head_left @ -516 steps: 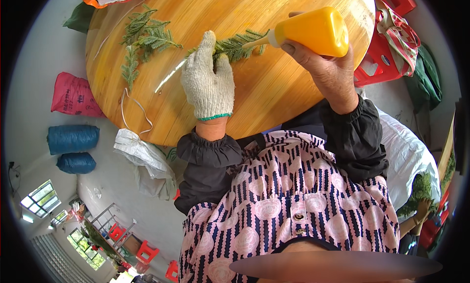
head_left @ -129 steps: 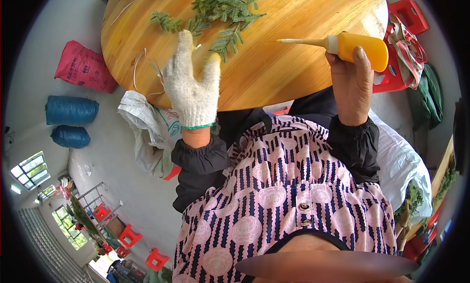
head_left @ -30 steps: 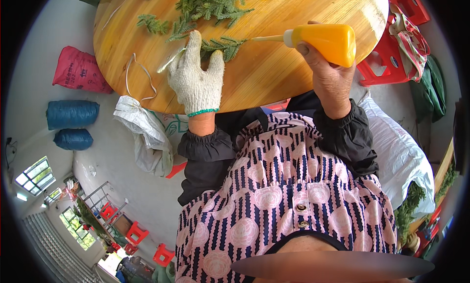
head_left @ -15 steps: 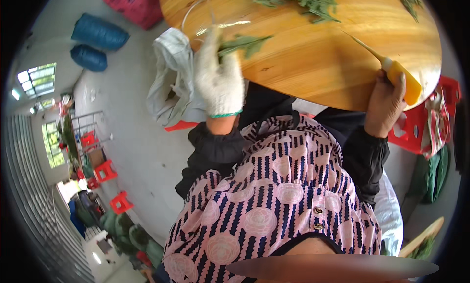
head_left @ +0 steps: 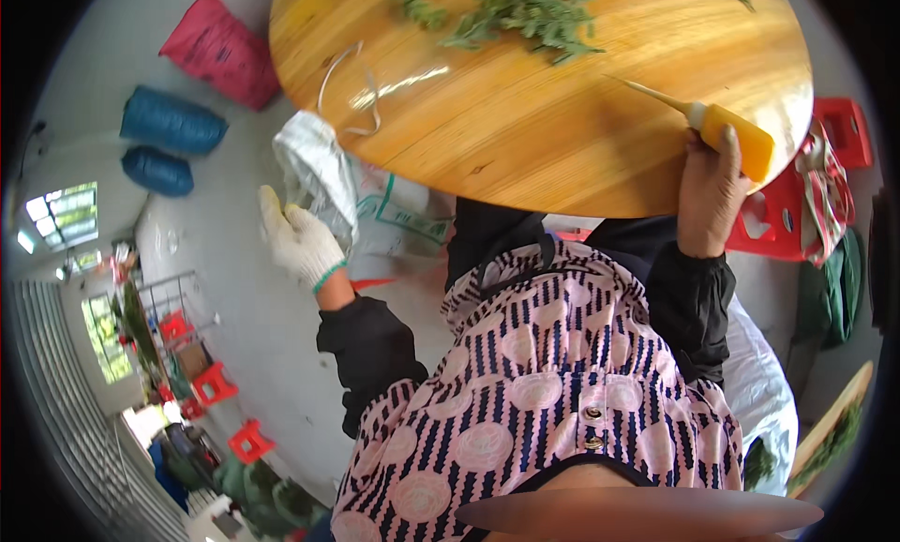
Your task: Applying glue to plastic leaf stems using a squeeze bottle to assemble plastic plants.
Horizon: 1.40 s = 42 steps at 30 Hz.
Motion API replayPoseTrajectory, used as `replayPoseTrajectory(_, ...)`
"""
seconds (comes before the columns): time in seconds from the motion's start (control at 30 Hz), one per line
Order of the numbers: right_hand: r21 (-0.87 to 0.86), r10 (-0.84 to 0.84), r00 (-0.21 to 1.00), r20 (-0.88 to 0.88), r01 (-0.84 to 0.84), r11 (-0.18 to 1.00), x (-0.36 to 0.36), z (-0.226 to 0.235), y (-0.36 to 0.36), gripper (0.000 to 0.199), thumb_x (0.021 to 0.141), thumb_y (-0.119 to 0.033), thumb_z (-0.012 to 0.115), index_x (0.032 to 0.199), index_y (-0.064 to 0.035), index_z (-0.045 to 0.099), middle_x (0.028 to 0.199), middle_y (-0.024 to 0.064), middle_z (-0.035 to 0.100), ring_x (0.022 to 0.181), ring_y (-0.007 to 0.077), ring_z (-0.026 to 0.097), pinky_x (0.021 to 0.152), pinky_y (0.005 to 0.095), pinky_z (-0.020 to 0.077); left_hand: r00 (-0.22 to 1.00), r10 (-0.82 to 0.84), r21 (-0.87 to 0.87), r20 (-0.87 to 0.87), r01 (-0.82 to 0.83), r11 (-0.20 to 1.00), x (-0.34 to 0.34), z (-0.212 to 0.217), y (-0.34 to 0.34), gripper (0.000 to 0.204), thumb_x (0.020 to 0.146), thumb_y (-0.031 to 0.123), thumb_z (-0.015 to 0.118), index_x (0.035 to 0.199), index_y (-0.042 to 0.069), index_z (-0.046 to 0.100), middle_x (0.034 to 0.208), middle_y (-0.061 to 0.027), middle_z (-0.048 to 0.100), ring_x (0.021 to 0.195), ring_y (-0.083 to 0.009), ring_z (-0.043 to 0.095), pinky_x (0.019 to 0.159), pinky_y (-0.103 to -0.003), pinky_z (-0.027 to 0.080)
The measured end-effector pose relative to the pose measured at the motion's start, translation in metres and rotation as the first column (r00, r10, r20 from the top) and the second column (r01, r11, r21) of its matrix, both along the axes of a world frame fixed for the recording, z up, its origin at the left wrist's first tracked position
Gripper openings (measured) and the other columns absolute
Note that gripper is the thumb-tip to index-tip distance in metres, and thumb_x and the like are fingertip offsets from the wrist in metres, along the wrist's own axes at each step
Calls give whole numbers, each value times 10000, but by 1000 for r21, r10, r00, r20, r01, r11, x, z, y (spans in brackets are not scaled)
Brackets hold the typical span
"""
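My left hand (head_left: 304, 244), in a white knitted glove, is off the table's left side, beside a white woven sack (head_left: 317, 167). Its fingers are stretched out, and nothing shows in them. In my bare right hand (head_left: 708, 197) is a yellow squeeze bottle (head_left: 747, 146) with a long thin nozzle, held by the table's right edge and pointing left over the wood. Green leafy sprigs (head_left: 532, 19) lie in a heap at the far side of the round wooden table (head_left: 562, 134). The sack's inside is mostly hidden.
A thin white loop of strap or wire (head_left: 375, 97) lies at the table's left edge. Red plastic stools (head_left: 773, 225) stand at the right, one with a striped cloth (head_left: 825, 200). Pink (head_left: 223, 52) and blue bundles (head_left: 173, 120) sit on the floor at far left.
My left hand has moved left and down, from over the table edge to beside the sack. The green sprig it carried no longer shows. My right hand still holds the bottle; the whole view has shifted.
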State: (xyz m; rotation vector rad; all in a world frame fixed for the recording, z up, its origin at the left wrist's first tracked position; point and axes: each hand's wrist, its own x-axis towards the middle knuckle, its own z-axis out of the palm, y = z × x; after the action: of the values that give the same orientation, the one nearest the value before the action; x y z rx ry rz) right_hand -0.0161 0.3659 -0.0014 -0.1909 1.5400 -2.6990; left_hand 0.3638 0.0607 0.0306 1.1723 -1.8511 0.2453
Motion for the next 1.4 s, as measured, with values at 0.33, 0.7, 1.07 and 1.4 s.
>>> replayPoseTrajectory(0.33,-214,178,981,74,-158,964,4,6,0,327,943,-170,772,1200,-20,636,1125,74,672,1034,200,656,945,373,523,814,-445,496,-373,581,645,-237,22,24,415,908,28,704,1311,-55,655,1303,-176,695,1163,-232,669,1042,-323,487)
replayPoseTrajectory(0.7,-229,158,983,89,-134,964,1,13,3,389,929,-197,785,1228,-13,617,1169,78,654,1099,205,636,951,385,517,816,-160,740,-555,573,353,-172,36,92,401,968,96,581,1355,33,661,953,-106,767,622,-93,634,615,-236,529)
replayPoseTrajectory(1.07,-238,207,977,56,-188,953,-1,-1,-1,304,967,-168,730,1221,-41,620,1163,76,669,1096,208,643,931,380,518,505,-854,422,128,751,507,-264,41,23,299,943,156,663,1207,38,740,1140,-139,758,1019,-215,710,877,-347,545)
replayPoseTrajectory(1.4,-264,212,973,91,-182,947,5,11,2,259,943,-177,776,1134,-31,680,1069,45,701,979,154,656,877,328,520,797,-598,712,-83,467,524,-239,48,46,438,943,147,637,1335,-47,642,1396,-196,641,1268,-265,635,1110,-341,447)
